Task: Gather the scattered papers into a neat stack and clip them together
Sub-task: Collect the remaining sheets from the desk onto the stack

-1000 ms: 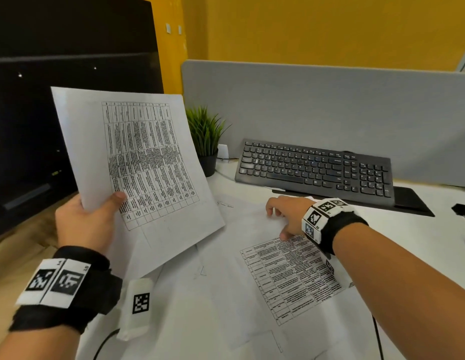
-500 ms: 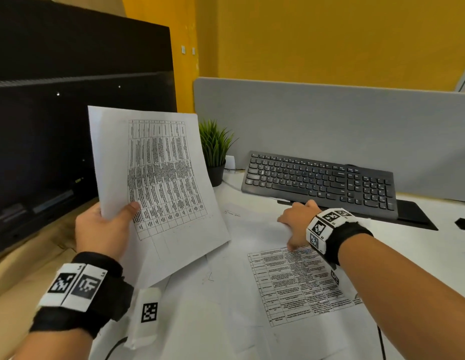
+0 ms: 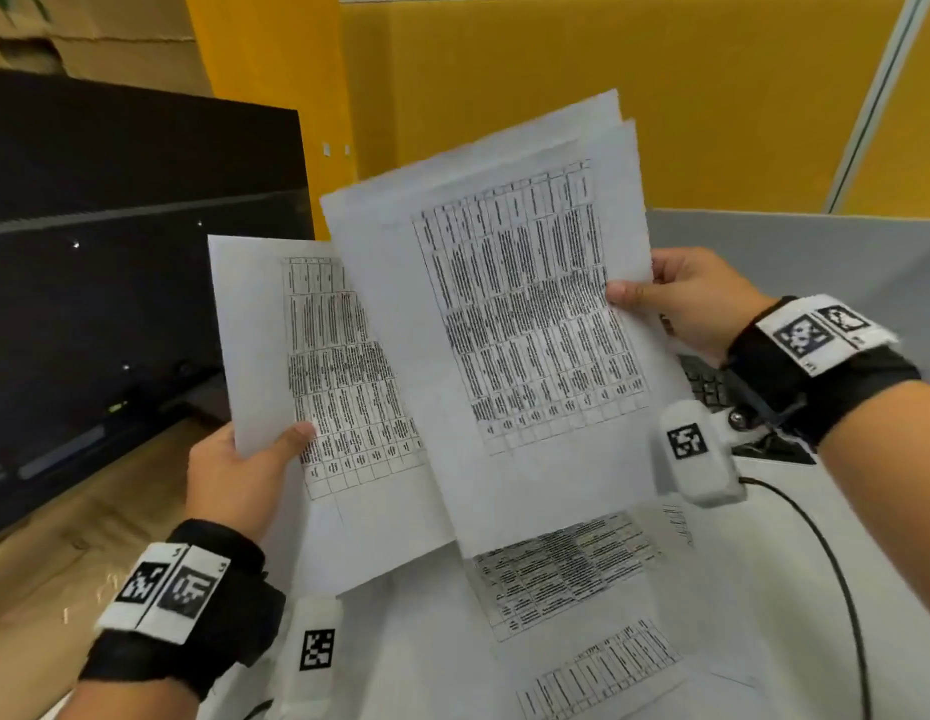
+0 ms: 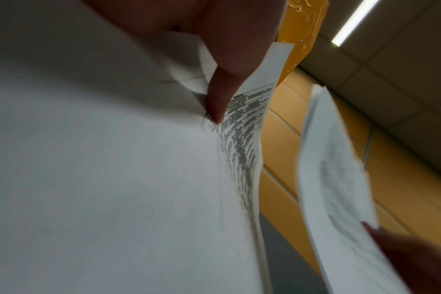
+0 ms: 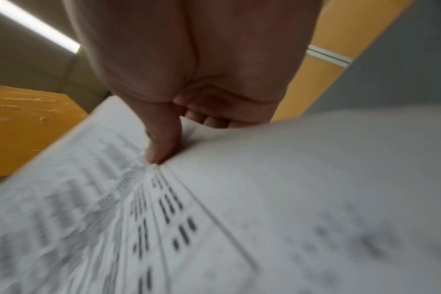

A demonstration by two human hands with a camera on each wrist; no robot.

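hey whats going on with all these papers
A person is gathering printed sheets at a desk. The left hand pinches one sheet by its lower corner, and the right hand holds a few more sheets by their right edge, raised and overlapping the left one. The two sets are not yet squared into one stack. More printed pages still lie on the desk below. No clip is in view.

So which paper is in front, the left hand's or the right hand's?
The right hand holds the front sheets; their left edge overlaps the left hand's sheet.
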